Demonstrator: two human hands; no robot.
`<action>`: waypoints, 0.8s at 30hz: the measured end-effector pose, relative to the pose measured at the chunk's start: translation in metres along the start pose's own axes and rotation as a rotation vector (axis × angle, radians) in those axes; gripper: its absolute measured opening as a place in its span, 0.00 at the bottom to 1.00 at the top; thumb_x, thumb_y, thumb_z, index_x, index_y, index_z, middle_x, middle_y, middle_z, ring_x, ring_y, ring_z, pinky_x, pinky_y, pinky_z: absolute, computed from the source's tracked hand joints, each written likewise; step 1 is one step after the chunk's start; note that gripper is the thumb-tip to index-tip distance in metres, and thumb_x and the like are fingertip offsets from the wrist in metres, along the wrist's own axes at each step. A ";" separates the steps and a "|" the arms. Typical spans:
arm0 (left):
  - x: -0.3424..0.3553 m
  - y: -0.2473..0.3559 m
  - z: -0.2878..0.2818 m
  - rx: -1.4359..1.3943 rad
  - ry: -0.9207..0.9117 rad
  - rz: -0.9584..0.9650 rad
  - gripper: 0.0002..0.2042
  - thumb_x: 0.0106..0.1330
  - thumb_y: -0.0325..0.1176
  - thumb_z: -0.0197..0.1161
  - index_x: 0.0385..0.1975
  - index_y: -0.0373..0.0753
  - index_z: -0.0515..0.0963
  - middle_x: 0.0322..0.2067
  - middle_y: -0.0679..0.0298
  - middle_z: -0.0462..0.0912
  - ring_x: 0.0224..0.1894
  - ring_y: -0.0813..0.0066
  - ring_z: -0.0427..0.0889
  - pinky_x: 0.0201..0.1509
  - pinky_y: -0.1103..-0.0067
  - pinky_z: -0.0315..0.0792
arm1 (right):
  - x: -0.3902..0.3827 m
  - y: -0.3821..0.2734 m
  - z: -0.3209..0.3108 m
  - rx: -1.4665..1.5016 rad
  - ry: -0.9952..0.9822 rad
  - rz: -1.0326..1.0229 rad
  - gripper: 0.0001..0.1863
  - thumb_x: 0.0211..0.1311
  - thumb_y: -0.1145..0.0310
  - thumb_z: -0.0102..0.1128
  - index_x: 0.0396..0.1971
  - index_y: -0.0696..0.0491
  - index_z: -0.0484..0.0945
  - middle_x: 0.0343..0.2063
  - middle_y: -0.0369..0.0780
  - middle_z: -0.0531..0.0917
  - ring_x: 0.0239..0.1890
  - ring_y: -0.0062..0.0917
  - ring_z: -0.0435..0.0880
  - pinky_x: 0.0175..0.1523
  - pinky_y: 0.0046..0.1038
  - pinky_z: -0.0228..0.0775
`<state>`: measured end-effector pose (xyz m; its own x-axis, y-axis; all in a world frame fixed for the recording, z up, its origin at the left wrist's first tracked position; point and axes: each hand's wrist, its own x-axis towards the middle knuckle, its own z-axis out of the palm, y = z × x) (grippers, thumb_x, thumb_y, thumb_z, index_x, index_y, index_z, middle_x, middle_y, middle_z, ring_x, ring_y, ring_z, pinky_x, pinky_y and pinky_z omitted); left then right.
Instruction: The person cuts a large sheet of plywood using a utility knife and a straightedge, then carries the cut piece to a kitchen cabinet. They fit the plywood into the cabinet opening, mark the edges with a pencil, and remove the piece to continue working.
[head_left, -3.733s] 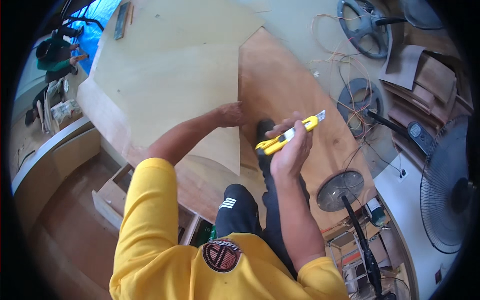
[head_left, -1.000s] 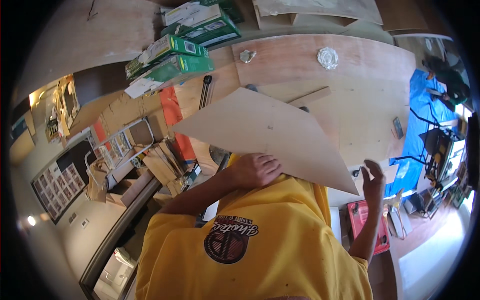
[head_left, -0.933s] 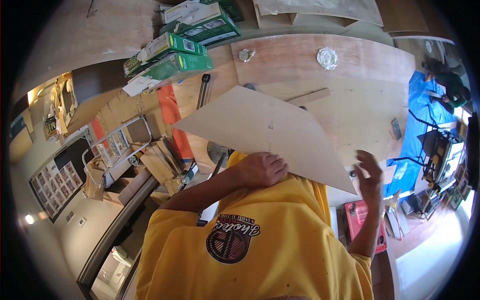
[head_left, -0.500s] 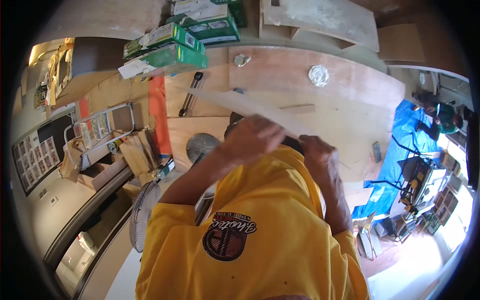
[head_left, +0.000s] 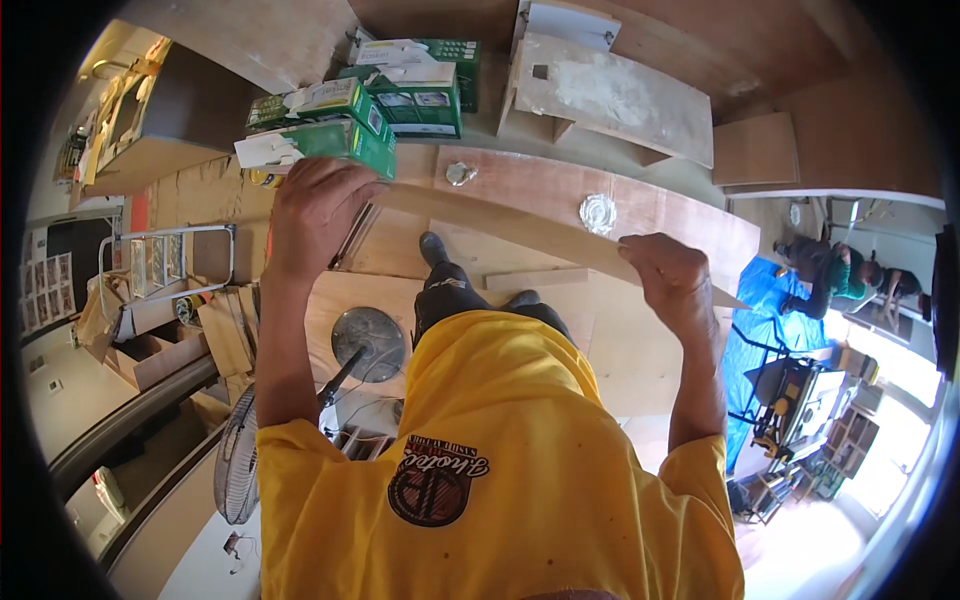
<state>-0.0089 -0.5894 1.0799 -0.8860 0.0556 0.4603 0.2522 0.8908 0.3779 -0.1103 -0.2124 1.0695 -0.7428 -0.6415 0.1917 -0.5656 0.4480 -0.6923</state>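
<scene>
Brown board (head_left: 510, 226) aloft, left hand (head_left: 325, 205) and right hand (head_left: 668, 270) pinching its edge! Handling step, seemingly; next move likely needs level hands.

- carpentry workshop or interior fit-out site, can't tell which
- plywood sheets (head_left: 640, 355) underfoot
- bare-wood cabinet box (head_left: 615, 105)
- stepladder (head_left: 165, 268), loose boards (head_left: 226, 335) beside it
- yellow-black machine (head_left: 790, 400) on stand, blue tarp (head_left: 762, 300) alongside

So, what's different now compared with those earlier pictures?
The right hand, which held a yellow cutter earliest, now grips the thin sheet along with the left hand. The sheet has moved forward, away from the body, and shows nearly edge-on; the hands are wider apart. The green boxes stay piled up.
</scene>
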 end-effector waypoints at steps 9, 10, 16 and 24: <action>-0.010 -0.090 -0.039 -0.264 0.016 -0.292 0.06 0.53 0.23 0.70 0.30 0.36 0.82 0.24 0.61 0.79 0.25 0.72 0.77 0.30 0.78 0.70 | 0.089 -0.029 0.029 -0.009 0.049 0.052 0.04 0.51 0.82 0.66 0.28 0.59 0.83 0.26 0.41 0.83 0.28 0.27 0.81 0.34 0.24 0.72; -0.011 -0.101 -0.040 -0.263 0.059 -0.312 0.06 0.54 0.23 0.70 0.31 0.36 0.82 0.25 0.62 0.79 0.26 0.74 0.77 0.31 0.79 0.71 | 0.100 -0.032 0.035 -0.023 0.050 0.056 0.04 0.51 0.82 0.66 0.28 0.59 0.82 0.26 0.41 0.82 0.27 0.27 0.81 0.34 0.24 0.72; -0.028 -0.192 -0.026 -0.788 0.484 -0.642 0.15 0.63 0.25 0.66 0.48 0.29 0.75 0.35 0.67 0.82 0.37 0.85 0.78 0.46 0.83 0.74 | 0.173 -0.077 0.059 -0.078 0.073 -0.042 0.05 0.49 0.83 0.66 0.27 0.59 0.82 0.25 0.41 0.81 0.27 0.26 0.79 0.33 0.25 0.70; -0.147 -0.255 0.120 -0.815 0.544 -0.992 0.22 0.66 0.37 0.64 0.55 0.33 0.70 0.39 0.63 0.80 0.38 0.81 0.78 0.42 0.80 0.74 | 0.237 -0.143 -0.003 -0.113 0.259 -0.142 0.06 0.50 0.83 0.67 0.29 0.60 0.82 0.28 0.36 0.81 0.28 0.18 0.76 0.36 0.20 0.67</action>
<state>0.0106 -0.7710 0.8196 -0.6129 -0.7848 -0.0921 -0.0652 -0.0659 0.9957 -0.2066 -0.4269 1.2164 -0.7121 -0.5292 0.4614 -0.6955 0.4415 -0.5669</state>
